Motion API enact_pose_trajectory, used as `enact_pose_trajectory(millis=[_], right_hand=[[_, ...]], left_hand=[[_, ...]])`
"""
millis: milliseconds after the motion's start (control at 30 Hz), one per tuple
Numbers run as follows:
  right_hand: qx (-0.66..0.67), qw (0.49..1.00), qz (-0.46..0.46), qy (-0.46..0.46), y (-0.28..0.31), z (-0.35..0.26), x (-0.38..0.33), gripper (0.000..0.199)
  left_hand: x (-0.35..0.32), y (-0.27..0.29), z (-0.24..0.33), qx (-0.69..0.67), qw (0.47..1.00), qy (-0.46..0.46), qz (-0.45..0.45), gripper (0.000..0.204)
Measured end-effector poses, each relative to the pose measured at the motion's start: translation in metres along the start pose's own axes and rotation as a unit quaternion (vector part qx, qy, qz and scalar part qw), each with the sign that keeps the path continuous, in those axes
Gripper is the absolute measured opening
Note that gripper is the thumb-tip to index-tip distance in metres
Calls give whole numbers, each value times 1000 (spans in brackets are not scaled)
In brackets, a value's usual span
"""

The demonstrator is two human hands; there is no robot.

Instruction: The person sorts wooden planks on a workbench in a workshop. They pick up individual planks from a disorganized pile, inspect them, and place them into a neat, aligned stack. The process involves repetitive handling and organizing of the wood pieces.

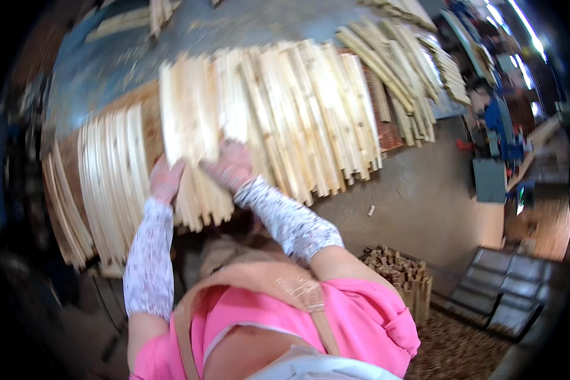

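Note:
Pale wooden strips (193, 120) lie side by side in a bundle in front of me, running away from my body. My left hand (166, 179), in a thin pinkish glove, presses against the bundle's left edge, its thumb on top. Gloved the same way, my right hand (230, 166) grips the bundle's right part, with its fingertips partly hidden among the strips. Between the two hands the near ends of the strips jut toward my apron (253, 278). Some motion blur softens the fingers.
More strips (304, 114) lie to the right, and another group (111, 183) rests on the brown board at left. Further stacks (399, 63) stand at the far right. Upright wooden pieces (402, 272) are packed near my right side, beside a dark metal frame (500, 285).

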State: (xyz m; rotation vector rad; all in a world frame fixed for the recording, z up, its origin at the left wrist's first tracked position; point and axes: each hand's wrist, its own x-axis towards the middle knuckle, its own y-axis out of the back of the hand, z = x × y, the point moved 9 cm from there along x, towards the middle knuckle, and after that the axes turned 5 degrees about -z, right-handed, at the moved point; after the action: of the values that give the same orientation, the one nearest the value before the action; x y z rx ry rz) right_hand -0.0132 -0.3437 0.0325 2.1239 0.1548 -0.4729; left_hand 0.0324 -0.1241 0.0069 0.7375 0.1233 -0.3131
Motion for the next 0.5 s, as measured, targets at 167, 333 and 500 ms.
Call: enact_pose_trajectory(millis=[167,333,500], right_hand=[[258,962,-92,6,61,28,-20,98],[211,974,-80,-30,134,94,-61,103],[284,956,36,-61,241,217,-120,101]], left_hand=[[-10,-25,21,-79,996,20,18,60],[-9,-69,89,-64,994,-25,87,66],[24,-173,242,-160,977,-144,12,69]])
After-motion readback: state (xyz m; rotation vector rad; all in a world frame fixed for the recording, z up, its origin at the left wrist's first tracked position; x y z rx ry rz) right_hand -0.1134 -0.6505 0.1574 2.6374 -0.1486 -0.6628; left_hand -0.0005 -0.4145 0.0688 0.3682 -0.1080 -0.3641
